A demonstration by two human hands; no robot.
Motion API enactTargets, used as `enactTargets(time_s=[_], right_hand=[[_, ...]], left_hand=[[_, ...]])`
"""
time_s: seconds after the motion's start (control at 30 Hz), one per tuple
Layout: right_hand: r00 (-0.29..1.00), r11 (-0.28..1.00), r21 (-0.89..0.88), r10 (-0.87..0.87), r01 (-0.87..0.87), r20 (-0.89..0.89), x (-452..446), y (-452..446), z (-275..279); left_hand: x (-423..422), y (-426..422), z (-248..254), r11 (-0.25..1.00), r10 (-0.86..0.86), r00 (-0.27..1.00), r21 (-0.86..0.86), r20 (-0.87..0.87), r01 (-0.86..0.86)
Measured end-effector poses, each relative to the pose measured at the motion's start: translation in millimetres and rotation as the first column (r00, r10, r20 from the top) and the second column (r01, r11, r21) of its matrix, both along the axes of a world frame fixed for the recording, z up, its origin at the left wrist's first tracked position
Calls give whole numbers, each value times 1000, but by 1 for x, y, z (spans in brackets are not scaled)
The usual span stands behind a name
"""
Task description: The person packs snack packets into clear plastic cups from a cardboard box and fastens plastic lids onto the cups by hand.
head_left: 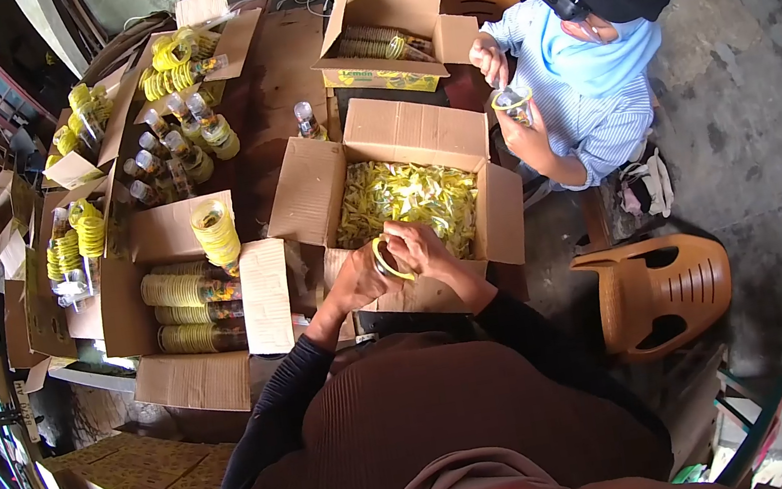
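In the head view my left hand is wrapped round a plastic cup with a yellow rim, tilted so its mouth faces right. My right hand closes its fingers at the cup's upper rim; the fingertips and anything small between them are hidden. Both hands are over the near edge of an open cardboard box. Inside that box lies a heap of small yellow-and-clear packets.
A box of stacked cups stands at left, with a cup stack on its edge. Several bottle-shaped containers stand behind. A co-worker at right holds another cup. An orange chair stands at right.
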State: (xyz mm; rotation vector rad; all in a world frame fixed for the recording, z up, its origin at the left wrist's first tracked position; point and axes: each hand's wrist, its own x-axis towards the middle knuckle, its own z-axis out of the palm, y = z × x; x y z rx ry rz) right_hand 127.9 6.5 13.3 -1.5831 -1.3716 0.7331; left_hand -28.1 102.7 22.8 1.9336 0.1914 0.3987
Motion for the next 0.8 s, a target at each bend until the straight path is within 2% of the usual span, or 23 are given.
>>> enactTargets(time_s=[0.07, 0.17, 0.2, 0.23, 0.27, 0.3, 0.33, 0.37, 0.4, 0.47, 0.5, 0.53, 0.57, 0.6, 0.67, 0.7, 0.73, 0.77, 0.8], right_hand=[[987, 996, 79, -45, 33, 156, 1, -3, 13], [984, 997, 42, -66, 59, 163, 9, -4, 13], [978, 984, 30, -179, 177, 111, 18, -2, -1], [955, 957, 14, -292, 291, 61, 32, 1, -16], [890, 894, -30, -448, 447, -84, 55, -2, -16], [827, 827, -22, -562, 561, -3, 85, -3, -22], [850, 868, 197, -491, 457, 191, 113, -11, -32], [873, 879, 38, -477, 476, 102, 120, -16, -20], [879, 872, -123, -476, 473, 6, 123, -20, -9], [886, 890, -73, -433, 449, 169, 136, -28, -43], [910, 894, -174, -397, 413, 120, 129, -33, -37], [917, 921, -45, -379, 387, 126, 122, -36, -45], [921, 921, -146, -327, 361, 209, 116, -37, -31], [918, 884, -257, -349, 389, 190, 107, -35, -27], [875, 829, -284, -444, 482, 190, 96, -33, -25], [879, 867, -144, -467, 477, 95, 98, -31, -53], [884, 884, -2, -468, 468, -6, 91, -25, -57], [886, 876, -135, -452, 463, 103, 91, -24, -60], [894, 881, -150, -441, 449, 83, 75, -22, -67]], left_hand=[[5, 0, -1, 997, 4, 1000, 80, 8, -5], [9, -1, -1, 993, 31, 996, 119, -87, -21], [11, 0, 0, 990, 30, 992, 143, -125, -12], [11, -8, 15, 954, 57, 995, 290, 87, -80], [6, -7, -54, 976, -12, 997, 218, 80, -6], [5, -24, -22, 955, 45, 998, 292, 32, -52], [5, -40, 12, 926, 105, 994, 365, -13, -93], [0, -45, 0, 935, 138, 984, 341, -109, -93], [2, -47, 10, 957, 166, 985, 246, -40, -151], [6, -40, 19, 965, 197, 980, 181, -21, -190], [9, -37, 23, 964, 258, 963, 89, -75, -252], [9, -33, 33, 958, 280, 958, 80, -59, -275], [14, -26, 30, 957, 281, 960, 77, -5, -280], [17, -21, 28, 956, 281, 959, 72, 38, -284], [22, -13, 32, 949, 308, 950, 44, 59, -311], [24, -10, 36, 953, 299, 954, 29, 32, -300], [28, -5, 34, 945, 304, 949, 98, 80, -311], [27, 0, 33, 940, 302, 951, 144, 68, -308], [26, 4, 41, 933, 301, 952, 192, 52, -305]])
